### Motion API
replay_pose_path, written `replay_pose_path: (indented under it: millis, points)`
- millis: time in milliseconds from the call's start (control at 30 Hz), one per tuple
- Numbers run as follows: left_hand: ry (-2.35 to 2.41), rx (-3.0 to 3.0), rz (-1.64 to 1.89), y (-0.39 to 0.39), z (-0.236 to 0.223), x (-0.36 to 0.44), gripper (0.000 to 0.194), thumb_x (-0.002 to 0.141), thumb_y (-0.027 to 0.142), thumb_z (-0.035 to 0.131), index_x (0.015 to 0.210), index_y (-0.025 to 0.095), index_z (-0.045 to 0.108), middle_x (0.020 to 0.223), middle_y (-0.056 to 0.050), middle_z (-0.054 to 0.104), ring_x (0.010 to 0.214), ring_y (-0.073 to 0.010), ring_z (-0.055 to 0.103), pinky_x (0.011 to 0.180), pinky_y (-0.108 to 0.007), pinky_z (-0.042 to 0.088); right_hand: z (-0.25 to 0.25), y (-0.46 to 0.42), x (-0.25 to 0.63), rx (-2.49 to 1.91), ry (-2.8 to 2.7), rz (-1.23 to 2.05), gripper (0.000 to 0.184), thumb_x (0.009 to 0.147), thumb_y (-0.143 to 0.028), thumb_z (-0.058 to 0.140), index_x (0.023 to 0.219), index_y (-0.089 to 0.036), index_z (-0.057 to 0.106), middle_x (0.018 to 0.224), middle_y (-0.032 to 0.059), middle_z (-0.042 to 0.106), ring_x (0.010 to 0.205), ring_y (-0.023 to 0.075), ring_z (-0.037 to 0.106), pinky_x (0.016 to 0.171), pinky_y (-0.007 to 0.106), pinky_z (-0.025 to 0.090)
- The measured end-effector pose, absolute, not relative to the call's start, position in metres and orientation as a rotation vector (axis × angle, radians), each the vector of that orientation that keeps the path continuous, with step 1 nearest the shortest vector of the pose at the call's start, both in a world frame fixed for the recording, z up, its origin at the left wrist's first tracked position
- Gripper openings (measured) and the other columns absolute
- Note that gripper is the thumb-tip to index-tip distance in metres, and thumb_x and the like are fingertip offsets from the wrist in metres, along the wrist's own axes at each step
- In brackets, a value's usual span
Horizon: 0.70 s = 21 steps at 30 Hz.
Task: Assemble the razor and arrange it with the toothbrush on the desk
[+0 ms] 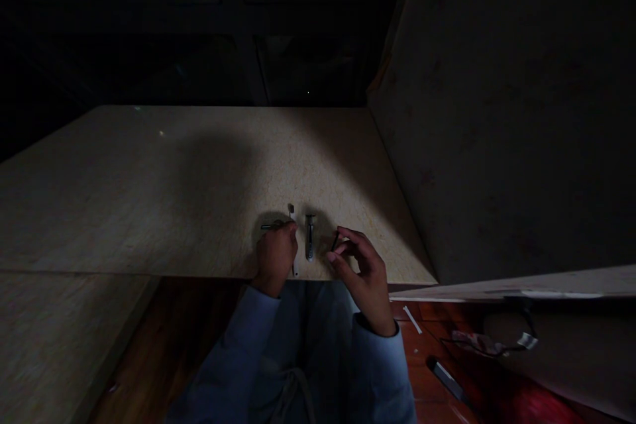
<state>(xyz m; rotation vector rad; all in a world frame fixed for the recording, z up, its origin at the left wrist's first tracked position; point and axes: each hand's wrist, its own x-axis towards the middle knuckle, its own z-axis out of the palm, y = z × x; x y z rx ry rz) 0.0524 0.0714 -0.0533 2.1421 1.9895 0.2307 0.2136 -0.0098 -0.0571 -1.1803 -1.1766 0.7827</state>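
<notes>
My left hand (275,253) is closed, knuckles up, at the counter's front edge. A thin dark rod-like piece (266,226) sticks out on its left side; whether the fingers grip it is hidden. Against its right side lies a toothbrush (296,266) with a pale handle and dark bristles, partly covered by the hand. Just right of that a dark razor (310,238) lies with its head pointing away from me. My right hand (360,265) pinches a short, thin black stick (335,240) between thumb and fingers, apart from the razor.
The pale marble counter (223,165) meets a wall (497,146) on the right and dark window panes (308,66) at the back. A lower ledge (59,344) is at left. On the reddish floor lie a white strip (412,319) and a dark-and-grey oblong object (447,379).
</notes>
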Motion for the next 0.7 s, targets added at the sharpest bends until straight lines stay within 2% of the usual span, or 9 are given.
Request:
replay_pose_path:
  millis: [100, 233, 400, 500, 633, 700]
  points:
    - [1.929, 2.182, 0.275, 0.071, -0.057, 0.05, 0.033, 0.1, 0.022, 0.044, 0.107, 0.022, 0.076, 0.107, -0.01, 0.076, 0.092, -0.0237, 0.073, 0.08, -0.033, 0.052, -0.058, -0.009, 0.215, -1.198, -1.154, 0.754, 0.038, 0.084, -0.024, 0.076, 0.121, -0.027, 0.068, 0.104, 0.0023, 0.066, 0.081, 0.0141, 0.065, 0.081, 0.032, 0.054]
    - [1.872, 2.238, 0.446, 0.067, -0.069, 0.043, 0.028, 0.098, 0.036, 0.056, 0.112, 0.022, 0.075, 0.112, -0.01, 0.074, 0.099, -0.0258, 0.071, 0.083, -0.034, 0.054, -0.06, -0.01, 0.222, -1.268, -1.131, 0.717, 0.037, 0.084, -0.026, 0.075, 0.121, -0.026, 0.068, 0.11, 0.0042, 0.065, 0.08, 0.0141, 0.066, 0.08, 0.032, 0.056]
    - [1.819, 2.304, 0.722, 0.06, -0.095, 0.036, 0.026, 0.095, 0.032, 0.057, 0.108, 0.02, 0.076, 0.112, -0.01, 0.074, 0.095, -0.0263, 0.071, 0.081, -0.036, 0.056, -0.069, -0.015, 0.249, -1.446, -1.231, 0.6, 0.037, 0.088, -0.033, 0.071, 0.123, -0.022, 0.067, 0.115, 0.0093, 0.067, 0.08, 0.017, 0.066, 0.075, 0.033, 0.057]
    - [1.766, 2.342, 0.958, 0.056, -0.109, 0.034, 0.027, 0.095, 0.031, 0.055, 0.105, 0.019, 0.077, 0.11, -0.011, 0.074, 0.096, -0.0261, 0.071, 0.084, -0.037, 0.055, -0.076, -0.019, 0.28, -1.61, -1.367, 0.511, 0.035, 0.09, -0.03, 0.065, 0.123, -0.02, 0.067, 0.119, 0.012, 0.068, 0.079, 0.0188, 0.067, 0.074, 0.035, 0.058]
    - [1.708, 2.358, 1.113, 0.054, -0.116, 0.032, 0.026, 0.095, 0.03, 0.056, 0.103, 0.019, 0.077, 0.105, -0.01, 0.074, 0.092, -0.0248, 0.071, 0.079, -0.036, 0.055, -0.072, -0.017, 0.323, -1.863, -1.579, 0.296, 0.038, 0.088, -0.017, 0.056, 0.125, -0.019, 0.068, 0.123, 0.0146, 0.069, 0.104, 0.0269, 0.068, 0.089, 0.041, 0.056]
    - [1.704, 2.358, 1.135, 0.054, -0.115, 0.032, 0.025, 0.094, 0.03, 0.056, 0.102, 0.019, 0.077, 0.104, -0.009, 0.075, 0.089, -0.0248, 0.071, 0.077, -0.036, 0.055, -0.065, -0.013, 0.336, -1.994, -1.672, 0.216, 0.043, 0.087, -0.011, 0.054, 0.127, -0.018, 0.067, 0.125, 0.0158, 0.069, 0.108, 0.0283, 0.068, 0.091, 0.04, 0.055]
